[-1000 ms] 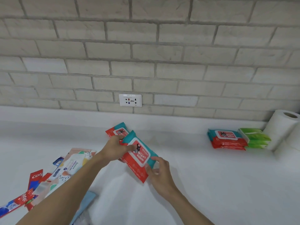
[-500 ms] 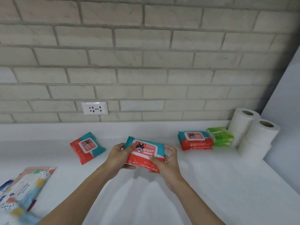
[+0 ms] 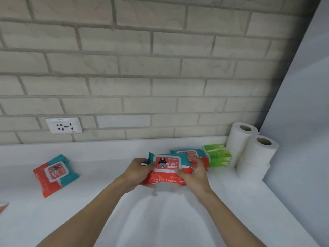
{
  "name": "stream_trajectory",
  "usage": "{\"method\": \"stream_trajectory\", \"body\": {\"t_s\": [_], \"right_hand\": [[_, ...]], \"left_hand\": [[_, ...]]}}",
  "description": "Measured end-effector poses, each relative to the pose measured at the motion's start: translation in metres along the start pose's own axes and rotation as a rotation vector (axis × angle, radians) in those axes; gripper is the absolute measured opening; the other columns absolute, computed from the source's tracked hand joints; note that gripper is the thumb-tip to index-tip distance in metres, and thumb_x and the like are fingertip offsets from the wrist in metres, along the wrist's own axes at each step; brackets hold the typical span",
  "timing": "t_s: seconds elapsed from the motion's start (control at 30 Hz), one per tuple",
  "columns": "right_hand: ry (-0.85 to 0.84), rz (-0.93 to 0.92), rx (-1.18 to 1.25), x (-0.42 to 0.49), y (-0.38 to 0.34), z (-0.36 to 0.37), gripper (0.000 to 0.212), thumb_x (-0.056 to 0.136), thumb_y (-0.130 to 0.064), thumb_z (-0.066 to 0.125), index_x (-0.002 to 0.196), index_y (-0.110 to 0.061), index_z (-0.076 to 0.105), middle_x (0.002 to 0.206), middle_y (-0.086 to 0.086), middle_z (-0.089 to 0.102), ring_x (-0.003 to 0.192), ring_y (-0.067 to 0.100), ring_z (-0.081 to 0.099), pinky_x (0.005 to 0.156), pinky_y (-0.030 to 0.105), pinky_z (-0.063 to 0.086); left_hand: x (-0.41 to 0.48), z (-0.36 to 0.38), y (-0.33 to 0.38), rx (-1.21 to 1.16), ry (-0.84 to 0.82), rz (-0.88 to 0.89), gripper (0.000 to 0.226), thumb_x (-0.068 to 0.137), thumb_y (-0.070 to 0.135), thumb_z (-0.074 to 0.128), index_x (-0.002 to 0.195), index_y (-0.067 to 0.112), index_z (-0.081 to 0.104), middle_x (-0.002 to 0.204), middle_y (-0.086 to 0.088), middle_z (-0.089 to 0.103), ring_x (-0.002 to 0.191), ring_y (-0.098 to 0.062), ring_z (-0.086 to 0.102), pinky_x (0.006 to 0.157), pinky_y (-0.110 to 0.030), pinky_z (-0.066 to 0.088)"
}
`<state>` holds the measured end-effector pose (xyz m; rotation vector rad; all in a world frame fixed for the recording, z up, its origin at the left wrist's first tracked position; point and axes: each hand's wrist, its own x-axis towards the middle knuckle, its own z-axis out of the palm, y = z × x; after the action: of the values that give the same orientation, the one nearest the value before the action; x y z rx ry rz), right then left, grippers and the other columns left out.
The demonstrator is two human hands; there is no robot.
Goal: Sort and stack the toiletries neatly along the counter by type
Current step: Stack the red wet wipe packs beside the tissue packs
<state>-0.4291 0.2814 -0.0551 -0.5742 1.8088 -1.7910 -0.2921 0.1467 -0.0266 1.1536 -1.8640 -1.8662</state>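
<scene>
Pack: the baby wipes pack (image 3: 169, 169) looked soft, light and slick-wrapped.
Hold: left hand (image 3: 137, 173) and right hand (image 3: 195, 175) gripped its short ends, fingers (image 3: 194, 160) curled round.

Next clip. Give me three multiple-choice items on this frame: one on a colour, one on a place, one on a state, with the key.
1. The small packs stacked between the red-and-teal stack and the toilet rolls are:
A) blue B) green C) yellow
2. The loose wipes pack lies:
A) atop the toilet rolls B) on the small packs C) on the counter, left of the left hand
3. The held wipes pack is:
A) gripped by the left hand and the right hand B) gripped by one hand only C) lying untouched

Key: B, green wrappers show beside the rolls; C, it lies flat on the counter well to the left; A, fingers of each hand curl round one end.
</scene>
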Motion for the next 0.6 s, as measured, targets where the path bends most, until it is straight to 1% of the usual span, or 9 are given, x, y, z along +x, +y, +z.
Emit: {"method": "stream_trajectory", "body": {"t_s": [0.1, 0.2, 0.27, 0.3, 0.33, 0.4, 0.43, 0.53, 0.6], "right_hand": [[0.033, -0.027, -0.122, 0.018, -0.006, -0.015, 0.054, 0.077, -0.007, 0.079, 0.118, -0.023, 0.049, 0.118, 0.002, 0.054, 0.087, 0.019, 0.066, 0.051, 0.035, 0.059], [0.036, -0.045, -0.248, 0.035, -0.01, -0.028, 0.038, 0.081, -0.011, 0.076, 0.11, -0.022, 0.055, 0.101, -0.005, 0.055, 0.077, 0.012, 0.064, 0.053, 0.036, 0.06], [0.035, -0.05, -0.308, 0.05, -0.009, -0.038, 0.025, 0.084, -0.009, 0.071, 0.103, -0.022, 0.06, 0.095, -0.008, 0.057, 0.077, 0.015, 0.066, 0.058, 0.039, 0.061], [0.039, -0.059, -0.35, 0.055, -0.008, -0.041, 0.021, 0.086, -0.008, 0.068, 0.101, -0.022, 0.062, 0.098, -0.006, 0.06, 0.08, 0.017, 0.066, 0.061, 0.037, 0.061], [0.039, -0.076, -0.409, 0.063, -0.006, -0.045, 0.02, 0.088, -0.006, 0.065, 0.101, -0.022, 0.062, 0.105, -0.003, 0.062, 0.084, 0.017, 0.065, 0.062, 0.03, 0.059], [0.029, -0.11, -0.54, 0.076, -0.006, -0.05, 0.022, 0.091, -0.006, 0.06, 0.106, -0.021, 0.063, 0.113, 0.001, 0.062, 0.088, 0.014, 0.062, 0.058, 0.013, 0.05], [0.02, -0.121, -0.588, 0.082, -0.006, -0.052, 0.024, 0.091, -0.006, 0.058, 0.11, -0.021, 0.063, 0.115, 0.002, 0.062, 0.088, 0.013, 0.061, 0.054, 0.007, 0.045], [0.005, -0.141, -0.683, 0.104, -0.003, -0.057, 0.028, 0.09, -0.004, 0.058, 0.113, -0.02, 0.063, 0.118, 0.004, 0.057, 0.091, 0.014, 0.058, 0.049, 0.004, 0.04], [0.002, -0.147, -0.714, 0.117, 0.0, -0.06, 0.029, 0.089, -0.004, 0.059, 0.111, -0.023, 0.063, 0.122, 0.005, 0.052, 0.099, 0.016, 0.056, 0.058, 0.004, 0.039]], "left_hand": [[0.015, 0.023, 0.008, 0.0, 0.02, 0.001, 0.038, 0.094, 0.027, 0.06, 0.123, 0.003, 0.051, 0.101, -0.015, 0.069, 0.086, -0.029, 0.071, 0.068, -0.05, 0.06], [0.03, 0.043, 0.014, -0.021, 0.036, -0.011, 0.037, 0.095, 0.024, 0.058, 0.125, 0.003, 0.05, 0.101, -0.012, 0.069, 0.088, -0.027, 0.07, 0.07, -0.049, 0.06], [0.04, 0.056, 0.019, -0.06, 0.027, -0.037, 0.033, 0.097, 0.015, 0.055, 0.126, 0.002, 0.049, 0.1, -0.011, 0.068, 0.089, -0.024, 0.069, 0.074, -0.047, 0.06], [0.043, 0.061, 0.021, -0.075, 0.018, -0.051, 0.03, 0.097, 0.009, 0.053, 0.126, 0.001, 0.049, 0.099, -0.01, 0.067, 0.088, -0.023, 0.068, 0.076, -0.046, 0.06], [0.048, 0.067, 0.023, -0.081, 0.011, -0.06, 0.03, 0.096, 0.003, 0.05, 0.126, 0.001, 0.049, 0.099, -0.009, 0.067, 0.087, -0.022, 0.068, 0.077, -0.045, 0.06], [0.057, 0.076, 0.026, -0.085, 0.013, -0.064, 0.034, 0.095, -0.005, 0.047, 0.128, -0.001, 0.049, 0.101, -0.01, 0.066, 0.089, -0.022, 0.068, 0.079, -0.045, 0.06], [0.062, 0.08, 0.026, -0.081, 0.02, -0.063, 0.035, 0.095, -0.005, 0.046, 0.13, -0.001, 0.048, 0.103, -0.01, 0.065, 0.09, -0.023, 0.067, 0.08, -0.045, 0.059], [0.079, 0.091, 0.027, -0.081, 0.061, -0.068, 0.036, 0.096, -0.005, 0.046, 0.132, 0.0, 0.045, 0.107, -0.012, 0.062, 0.096, -0.025, 0.064, 0.08, -0.046, 0.059], [0.093, 0.098, 0.026, -0.088, 0.087, -0.077, 0.037, 0.095, -0.006, 0.046, 0.132, -0.001, 0.044, 0.11, -0.014, 0.06, 0.1, -0.029, 0.063, 0.079, -0.046, 0.059]]}}
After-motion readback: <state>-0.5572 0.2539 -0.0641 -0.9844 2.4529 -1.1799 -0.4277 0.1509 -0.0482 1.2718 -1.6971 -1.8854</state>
